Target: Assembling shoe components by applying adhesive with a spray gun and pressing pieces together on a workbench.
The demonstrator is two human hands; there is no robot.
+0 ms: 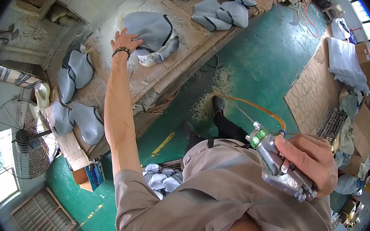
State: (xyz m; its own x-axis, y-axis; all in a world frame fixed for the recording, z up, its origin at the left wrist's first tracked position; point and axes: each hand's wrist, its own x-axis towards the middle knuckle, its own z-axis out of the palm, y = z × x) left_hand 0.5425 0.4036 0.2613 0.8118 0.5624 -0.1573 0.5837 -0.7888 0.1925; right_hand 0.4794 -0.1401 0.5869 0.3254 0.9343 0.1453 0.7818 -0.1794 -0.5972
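My right hand is wrapped round a metal spray gun with a green ring, held in front of my shirt. An orange-brown hose shows beyond the gun. My left arm reaches out over the workbench. There my left hand, fingers spread, rests at the left edge of a grey, dark-trimmed padded piece. Beneath that piece's near edge lies a whitish, stained rounded form. Whether the two are joined I cannot tell.
Similar grey pieces lie at the bench's far right and left. A large fan stands at the left. Several more grey pieces sit low beside me. Cardboard and boxes line the right; cords hang behind.
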